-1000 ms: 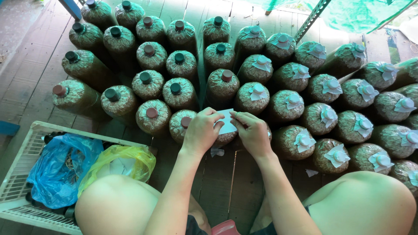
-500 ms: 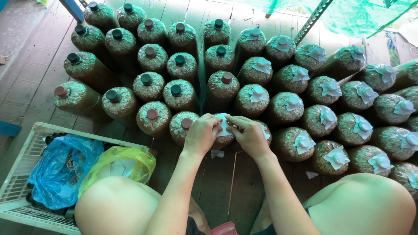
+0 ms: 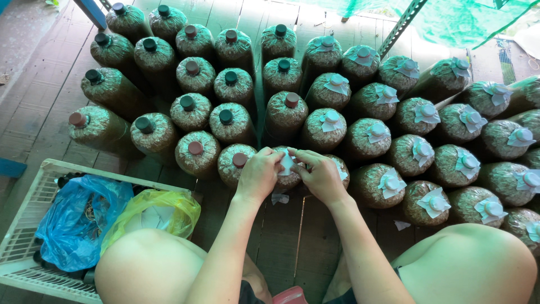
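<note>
Now, hands: my left hand (image 3: 257,173) and my right hand (image 3: 322,175) meet over one bag in the front row; the fingers are bent inward and pinch a small pale paper piece (image 3: 286,162) between them.
Bag in work: a round substrate bag (image 3: 289,179), brown and grainy, stands on the wooden floor (image 3: 284,242) directly at 12 o'clock from my knees; my hands cover most of its top.
Paper: it sits on the neck of this bag, held from both sides; I cannot tell if it is already tied.
Bags at 10 to 12 o'clock: many bags with dark or reddish caps (image 3: 191,102), no paper on them.
Bags at 12 to 3 o'clock: bags with pale paper covers (image 3: 427,112) on the necks, in close rows, touching each other.
Nearest neighbour: a bag with a reddish cap (image 3: 240,160) is just beside my left hand.
Floor scraps: one paper scrap (image 3: 279,197) lies below my hands.
Basket at 8 o'clock: a white plastic basket (image 3: 34,197) holds a blue plastic bag (image 3: 76,219) and a yellow plastic bag (image 3: 163,211).
</note>
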